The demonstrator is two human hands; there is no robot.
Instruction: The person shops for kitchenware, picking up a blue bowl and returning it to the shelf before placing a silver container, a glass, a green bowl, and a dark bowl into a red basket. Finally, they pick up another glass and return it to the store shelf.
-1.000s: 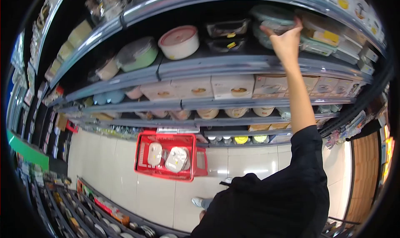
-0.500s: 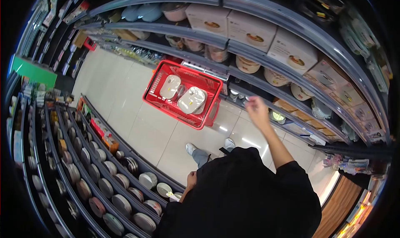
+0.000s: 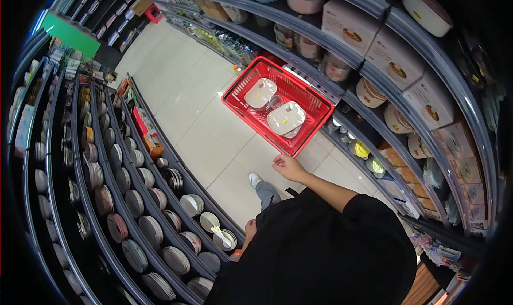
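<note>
A red shopping basket (image 3: 239,112) stands on the tiled floor beside the right-hand shelves. Inside it lie a white lidded container (image 3: 261,93) and another white container (image 3: 286,118), each with a small yellow sticker. A clear item (image 3: 274,102) between them is too small to name. My right hand (image 3: 288,167) is just in front of the basket's near rim, fingers loosely curled, with nothing visible in them. Down by my left side hangs my left hand (image 3: 250,228), close to the plate shelves; its fingers are mostly hidden.
Shelves of stacked plates (image 3: 176,260) run along my left. On the right, shelves hold boxes (image 3: 390,63), bowls (image 3: 371,92) and pots (image 3: 426,9). Pale floor tiles (image 3: 214,139) form the aisle, with a green panel (image 3: 69,35) at its far end.
My right hand has moved left from beside the right-hand shelves to the basket's near side. The view has shifted, so the basket appears farther right. Its white containers stay inside.
</note>
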